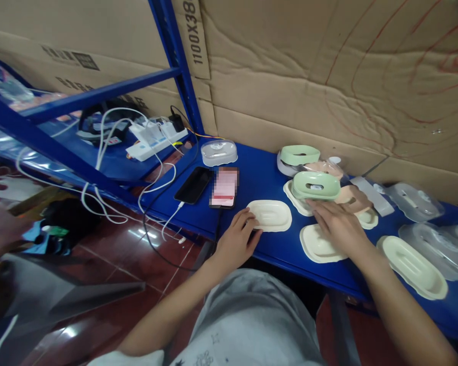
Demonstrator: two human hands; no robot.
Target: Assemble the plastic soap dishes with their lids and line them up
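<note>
My left hand [241,235] has its fingers curled at the left end of a cream oval soap dish base [270,215], the thumb by its near edge. My right hand [338,229] reaches over a second cream base [316,245] and partly covers it. Its fingers stretch forward, tips at the lower edge of a light green soap dish insert [328,186] with a slot and a sticker. That insert rests tilted on another cream base [298,201]. Behind it sits one more green insert [299,154]. The underside of my right hand is hidden.
Two phones, one dark [194,185] and one lit [225,188], lie left on the blue table [252,161]. A clear lid [219,152] is behind them. Clear lids [416,201] and a pale green base [412,267] stand right. Cables and a power strip [156,142] crowd the shelf.
</note>
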